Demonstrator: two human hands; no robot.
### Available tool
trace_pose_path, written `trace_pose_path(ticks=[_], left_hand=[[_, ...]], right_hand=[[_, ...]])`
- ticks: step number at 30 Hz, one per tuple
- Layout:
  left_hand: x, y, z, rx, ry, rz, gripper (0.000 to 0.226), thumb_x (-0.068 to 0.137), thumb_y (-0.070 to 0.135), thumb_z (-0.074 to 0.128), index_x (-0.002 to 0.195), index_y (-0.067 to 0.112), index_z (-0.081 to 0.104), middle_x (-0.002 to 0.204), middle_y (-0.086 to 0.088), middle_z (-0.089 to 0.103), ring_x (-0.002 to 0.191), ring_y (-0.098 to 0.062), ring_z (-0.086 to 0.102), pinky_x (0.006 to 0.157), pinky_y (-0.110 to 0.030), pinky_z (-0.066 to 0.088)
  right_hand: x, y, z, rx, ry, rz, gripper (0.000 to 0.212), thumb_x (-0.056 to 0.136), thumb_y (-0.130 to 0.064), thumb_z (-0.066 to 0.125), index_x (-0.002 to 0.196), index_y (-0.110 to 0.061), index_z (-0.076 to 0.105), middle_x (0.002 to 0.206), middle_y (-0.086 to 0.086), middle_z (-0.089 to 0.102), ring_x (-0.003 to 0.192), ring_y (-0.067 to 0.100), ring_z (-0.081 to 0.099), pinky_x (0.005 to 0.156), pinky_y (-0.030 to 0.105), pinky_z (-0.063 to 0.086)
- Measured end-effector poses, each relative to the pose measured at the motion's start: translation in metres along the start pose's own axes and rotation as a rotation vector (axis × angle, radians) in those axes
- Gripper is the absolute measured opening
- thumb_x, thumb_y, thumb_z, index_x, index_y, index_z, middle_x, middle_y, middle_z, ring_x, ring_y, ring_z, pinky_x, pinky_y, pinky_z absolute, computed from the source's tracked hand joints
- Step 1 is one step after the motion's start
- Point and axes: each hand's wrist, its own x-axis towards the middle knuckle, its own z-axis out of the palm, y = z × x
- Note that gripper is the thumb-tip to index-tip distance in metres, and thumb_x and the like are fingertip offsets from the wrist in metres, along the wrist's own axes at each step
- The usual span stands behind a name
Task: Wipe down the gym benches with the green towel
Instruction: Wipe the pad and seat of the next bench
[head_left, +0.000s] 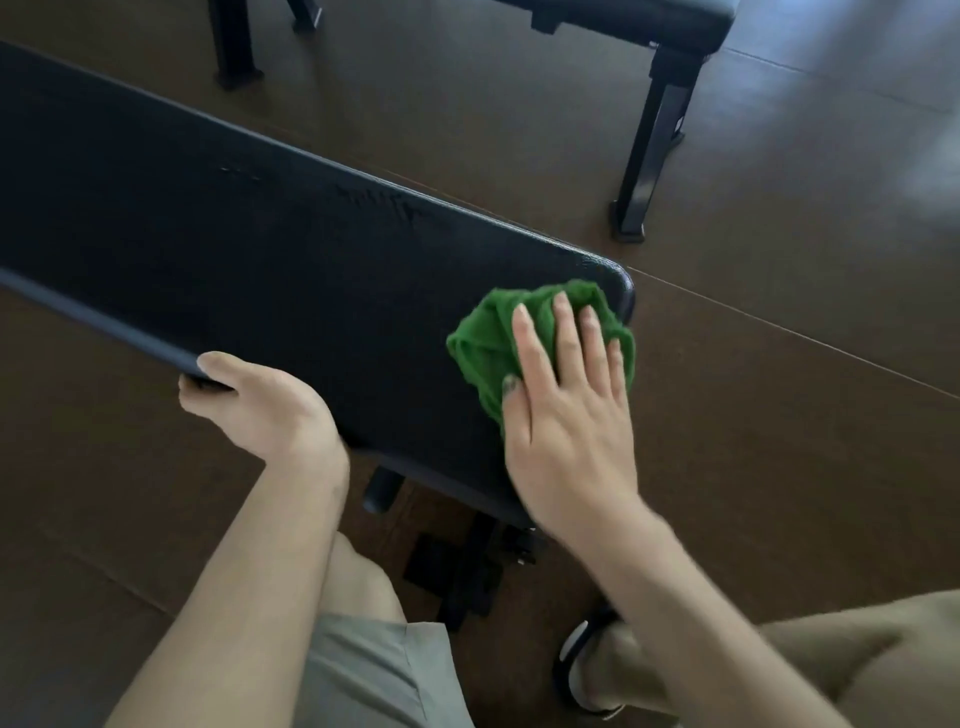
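Note:
A long black padded gym bench (208, 244) runs from the upper left to the middle of the head view. The crumpled green towel (483, 343) lies on the bench's near right corner. My right hand (566, 410) lies flat on the towel with its fingers spread, pressing it onto the pad. My left hand (260, 405) grips the bench's near edge, thumb on top and fingers curled under the pad. A second black bench (660, 31) stands at the top right, with only its end and legs showing.
The floor (779, 312) is dark brown with thin seams. Beneath the near bench sits its black frame and foot (462, 571). The far bench's leg (644, 171) stands on the floor right of the near bench. My knees and a sandalled foot (592, 665) are at the bottom.

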Motion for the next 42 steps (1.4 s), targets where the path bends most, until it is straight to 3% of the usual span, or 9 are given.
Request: trace_pose_path(ticks=[3, 7, 13, 15, 21, 26, 32, 36, 42], left_hand=[[-0.001, -0.002, 0.000, -0.005, 0.002, -0.003, 0.051, 0.109, 0.042, 0.033, 0.156, 0.023, 0.035, 0.151, 0.006, 0.048, 0.127, -0.012, 0.051, 0.094, -0.019, 0.035], [-0.001, -0.003, -0.002, -0.011, -0.001, -0.001, 0.051, 0.109, 0.043, 0.034, 0.157, 0.024, 0.035, 0.152, 0.006, 0.048, 0.127, -0.012, 0.051, 0.096, -0.020, 0.036], [-0.008, 0.001, -0.003, -0.009, -0.013, -0.020, 0.050, 0.110, 0.041, 0.033, 0.157, 0.023, 0.034, 0.151, 0.005, 0.049, 0.116, -0.009, 0.051, 0.070, -0.007, 0.038], [-0.009, 0.002, -0.003, -0.016, -0.013, -0.024, 0.051, 0.110, 0.042, 0.033, 0.158, 0.023, 0.033, 0.152, 0.004, 0.048, 0.118, -0.010, 0.052, 0.076, -0.009, 0.037], [-0.008, 0.003, -0.002, -0.011, -0.001, -0.029, 0.051, 0.109, 0.042, 0.035, 0.158, 0.024, 0.034, 0.152, 0.004, 0.049, 0.121, -0.012, 0.052, 0.092, -0.021, 0.035], [-0.007, -0.001, -0.004, -0.016, -0.006, -0.032, 0.053, 0.109, 0.043, 0.035, 0.158, 0.025, 0.033, 0.149, 0.006, 0.049, 0.127, -0.012, 0.052, 0.094, -0.021, 0.036], [-0.008, -0.002, -0.007, 0.012, -0.041, -0.044, 0.050, 0.109, 0.048, 0.033, 0.155, 0.029, 0.033, 0.111, 0.022, 0.052, 0.092, 0.002, 0.053, 0.070, -0.015, 0.036], [-0.005, -0.001, -0.006, 0.010, -0.037, -0.036, 0.050, 0.108, 0.046, 0.033, 0.154, 0.026, 0.034, 0.110, 0.018, 0.053, 0.095, -0.001, 0.055, 0.072, -0.017, 0.038], [-0.002, -0.001, -0.006, -0.011, -0.030, -0.038, 0.049, 0.106, 0.045, 0.037, 0.151, 0.025, 0.038, 0.129, 0.003, 0.059, 0.112, -0.018, 0.061, 0.094, -0.034, 0.050]], right_hand=[[-0.056, -0.023, 0.012, -0.028, -0.028, -0.086, 0.061, 0.108, -0.042, 0.024, 0.167, -0.030, 0.016, 0.175, 0.004, 0.007, 0.162, 0.025, -0.004, 0.130, 0.047, -0.001], [-0.007, -0.001, 0.000, -0.058, -0.057, -0.245, 0.060, 0.105, -0.042, 0.023, 0.164, -0.038, 0.023, 0.174, -0.002, 0.017, 0.162, 0.022, 0.010, 0.131, 0.043, 0.004], [0.127, 0.000, -0.008, -0.128, -0.101, -0.059, 0.060, 0.110, -0.039, 0.019, 0.167, -0.034, 0.002, 0.176, 0.001, -0.002, 0.162, 0.022, -0.003, 0.130, 0.043, -0.004], [0.113, -0.012, -0.003, -0.118, -0.080, -0.073, 0.061, 0.110, -0.040, 0.020, 0.168, -0.028, 0.002, 0.176, 0.005, -0.002, 0.162, 0.026, -0.003, 0.131, 0.046, -0.003], [0.003, -0.044, 0.011, -0.134, -0.174, -0.478, 0.061, 0.109, -0.041, 0.021, 0.168, -0.027, 0.010, 0.176, 0.002, 0.006, 0.162, 0.024, 0.001, 0.131, 0.047, 0.003], [0.098, -0.038, 0.006, -0.162, -0.147, -0.524, 0.060, 0.107, -0.041, 0.016, 0.167, -0.035, 0.010, 0.175, -0.005, 0.009, 0.162, 0.018, 0.005, 0.131, 0.041, 0.003], [0.216, -0.086, 0.014, -0.134, -0.202, -0.334, 0.059, 0.110, -0.038, 0.019, 0.167, -0.031, 0.004, 0.176, 0.001, 0.008, 0.160, 0.021, 0.015, 0.126, 0.039, 0.019], [0.142, -0.084, 0.018, -0.153, -0.161, -0.419, 0.061, 0.110, -0.038, 0.023, 0.168, -0.026, 0.009, 0.176, 0.005, 0.004, 0.162, 0.026, 0.004, 0.131, 0.042, 0.004], [0.035, -0.054, 0.009, -0.138, -0.231, -0.592, 0.059, 0.108, -0.041, 0.019, 0.167, -0.034, 0.012, 0.175, -0.005, 0.007, 0.162, 0.017, 0.000, 0.132, 0.040, 0.002]])
